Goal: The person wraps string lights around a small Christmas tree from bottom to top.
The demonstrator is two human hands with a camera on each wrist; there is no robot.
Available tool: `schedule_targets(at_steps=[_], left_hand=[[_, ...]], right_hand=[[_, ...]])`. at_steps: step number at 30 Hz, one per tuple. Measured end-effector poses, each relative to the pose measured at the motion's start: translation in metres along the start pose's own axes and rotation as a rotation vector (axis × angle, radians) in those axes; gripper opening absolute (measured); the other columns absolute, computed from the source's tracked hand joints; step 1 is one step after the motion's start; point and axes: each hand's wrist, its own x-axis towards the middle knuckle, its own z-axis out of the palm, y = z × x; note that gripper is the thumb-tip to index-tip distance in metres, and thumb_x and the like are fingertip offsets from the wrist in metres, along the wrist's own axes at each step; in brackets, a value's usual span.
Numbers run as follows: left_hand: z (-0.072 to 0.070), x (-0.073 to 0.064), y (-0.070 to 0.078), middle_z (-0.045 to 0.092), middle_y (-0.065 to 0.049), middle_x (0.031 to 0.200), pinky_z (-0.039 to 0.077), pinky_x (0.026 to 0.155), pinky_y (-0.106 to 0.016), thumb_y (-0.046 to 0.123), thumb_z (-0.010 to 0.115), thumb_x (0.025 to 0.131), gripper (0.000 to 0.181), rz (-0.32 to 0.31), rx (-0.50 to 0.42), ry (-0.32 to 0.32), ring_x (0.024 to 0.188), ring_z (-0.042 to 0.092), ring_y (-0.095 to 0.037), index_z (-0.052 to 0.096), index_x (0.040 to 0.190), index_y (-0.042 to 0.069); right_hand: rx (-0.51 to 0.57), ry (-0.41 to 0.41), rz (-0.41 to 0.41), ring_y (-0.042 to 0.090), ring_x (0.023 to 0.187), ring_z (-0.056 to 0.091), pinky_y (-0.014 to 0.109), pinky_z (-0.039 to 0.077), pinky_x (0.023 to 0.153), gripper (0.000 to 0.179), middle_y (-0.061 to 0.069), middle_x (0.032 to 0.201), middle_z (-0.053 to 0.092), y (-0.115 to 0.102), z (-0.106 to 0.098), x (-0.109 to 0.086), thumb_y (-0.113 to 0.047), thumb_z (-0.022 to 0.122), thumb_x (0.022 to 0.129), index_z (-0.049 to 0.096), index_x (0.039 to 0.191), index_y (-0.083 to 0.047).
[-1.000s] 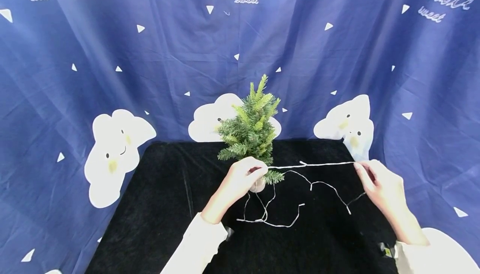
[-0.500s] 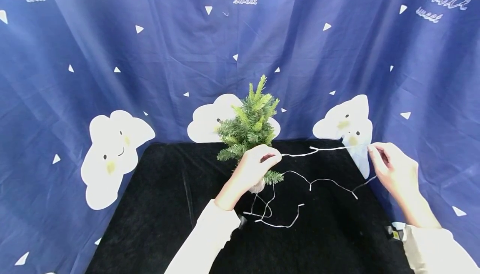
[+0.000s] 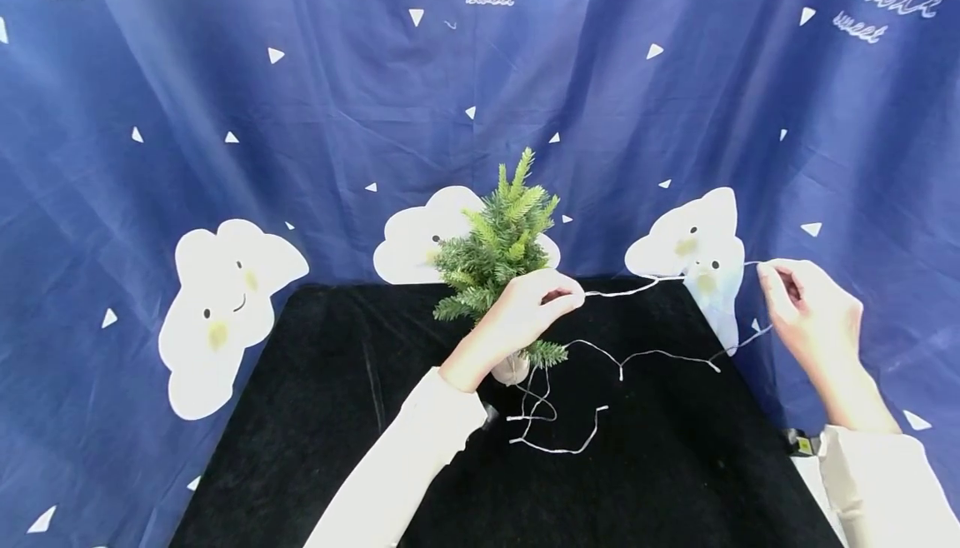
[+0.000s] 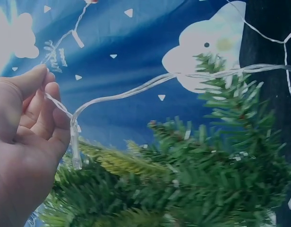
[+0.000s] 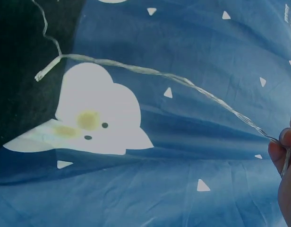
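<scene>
A small artificial Christmas tree (image 3: pixel 498 252) with a pale base stands toward the back of the black-covered table. My left hand (image 3: pixel 525 306) is in front of its right side, pinching a thin clear-wired string of lights (image 3: pixel 622 293) between thumb and fingertips. From there the wire runs right, lightly stretched, to my right hand (image 3: pixel 817 315), which pinches it over the table's right edge. A second length sags from the right hand back to the tree's lower branch. In the right wrist view a small bulb (image 5: pixel 47 69) hangs off the wire.
A loose end of the light string (image 3: pixel 555 450) lies curled on the black cloth (image 3: pixel 660 465) in front of the tree. Blue curtains (image 3: pixel 337 115) with white clouds and triangles surround the table at the back and sides.
Both hands have moved right and upward with the light string between them, and the lower wire has been drawn out further right. The tree stays in place.
</scene>
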Motion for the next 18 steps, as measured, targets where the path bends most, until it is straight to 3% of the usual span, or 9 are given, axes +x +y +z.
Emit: schedule_targets(at_steps=[3, 6, 18], left_hand=[[-0.006, 0.010, 0.004, 0.068, 0.012, 0.098, 0.049, 0.083, -0.020, 0.033, 0.066, 0.098, 0.015, 0.020, 0.004, -0.009, 0.086, 0.060, -0.001, 0.074, 0.106, 0.023], [-0.011, 0.023, 0.009, 0.069, 0.012, 0.100, 0.049, 0.083, -0.021, 0.032, 0.066, 0.098, 0.014, 0.040, -0.013, -0.018, 0.087, 0.061, -0.002, 0.074, 0.105, 0.022], [-0.032, 0.066, 0.028, 0.070, 0.010, 0.101, 0.049, 0.083, -0.018, 0.033, 0.068, 0.097, 0.014, 0.007, -0.030, -0.064, 0.090, 0.062, -0.002, 0.073, 0.104, 0.022]], right_hand=[[0.012, 0.002, 0.022, -0.028, 0.076, 0.031, 0.007, 0.023, 0.068, 0.020, -0.034, 0.084, 0.043, -0.002, -0.001, 0.007, -0.021, 0.066, 0.094, 0.073, 0.101, -0.004], [0.012, 0.000, 0.044, -0.028, 0.076, 0.031, 0.007, 0.022, 0.068, 0.021, -0.044, 0.084, 0.037, -0.002, -0.004, 0.011, -0.022, 0.065, 0.094, 0.073, 0.102, -0.004], [0.019, 0.001, 0.067, -0.025, 0.076, 0.032, 0.007, 0.023, 0.069, 0.022, -0.046, 0.084, 0.037, 0.000, -0.006, 0.017, -0.023, 0.064, 0.095, 0.073, 0.102, -0.004]])
